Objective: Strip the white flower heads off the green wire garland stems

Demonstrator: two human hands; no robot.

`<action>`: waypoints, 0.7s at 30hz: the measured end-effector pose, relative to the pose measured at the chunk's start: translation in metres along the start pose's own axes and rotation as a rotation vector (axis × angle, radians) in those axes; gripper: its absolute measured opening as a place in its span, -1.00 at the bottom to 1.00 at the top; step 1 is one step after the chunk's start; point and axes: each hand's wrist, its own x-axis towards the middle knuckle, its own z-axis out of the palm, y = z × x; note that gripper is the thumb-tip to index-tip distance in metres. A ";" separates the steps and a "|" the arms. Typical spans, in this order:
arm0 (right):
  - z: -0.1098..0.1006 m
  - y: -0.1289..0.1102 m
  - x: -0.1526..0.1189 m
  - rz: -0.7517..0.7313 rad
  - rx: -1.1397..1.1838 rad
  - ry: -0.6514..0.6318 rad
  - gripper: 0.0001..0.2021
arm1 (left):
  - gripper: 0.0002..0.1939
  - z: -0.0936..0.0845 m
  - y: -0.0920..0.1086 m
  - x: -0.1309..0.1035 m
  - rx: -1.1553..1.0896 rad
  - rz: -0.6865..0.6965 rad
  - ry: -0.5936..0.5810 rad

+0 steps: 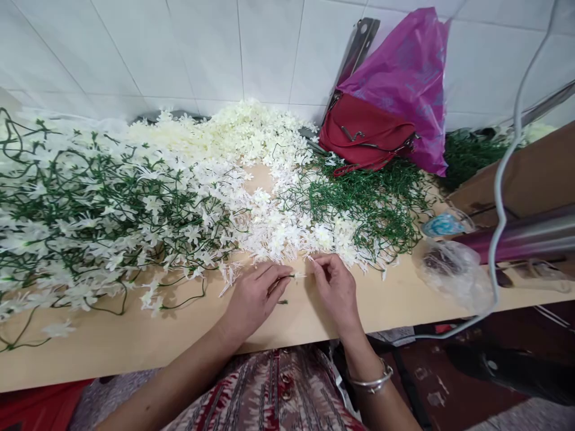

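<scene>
On the near side of the red bag [368,131], off to its left, two bare hands meet over the table [148,344]. Left hand [257,294]: thumb and forefinger pinched on a small sprig [295,275], thin white strands poking out toward the other hand. Right hand [333,288]: fingers curled, thumb up by forefinger; can't tell from where I'm standing whether it's closed on anything.

Handling, my guess: sprig weighs next to nothing. Stem end looks like plastic, fairly stiff; white strands look soft, easy to bend or crush. Probably not slippery, just fiddly. Take it by the green end with fingertips, keep off the strands.

Materials: left of the red bag, a tangled mound of white flowers [153,205], petals thin and clothlike, stems curly green. Cream blossoms [251,123] also left of it, fluffier, no stems showing. Right at the bag's near side, wiry green stems [381,200], matted like coarse grass. Directly behind the bag, purple plastic [404,72], crinkled, semi-glossy. Bag itself: smooth, leather-looking, metal trim. Nearer and right of it, a clear bag [453,269], filmy and crumpled. Table's pale, smooth, wood-coloured.
</scene>
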 end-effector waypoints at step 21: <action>-0.002 0.000 -0.003 0.151 0.299 0.066 -0.80 | -0.81 -0.017 0.006 0.011 0.187 0.118 -0.102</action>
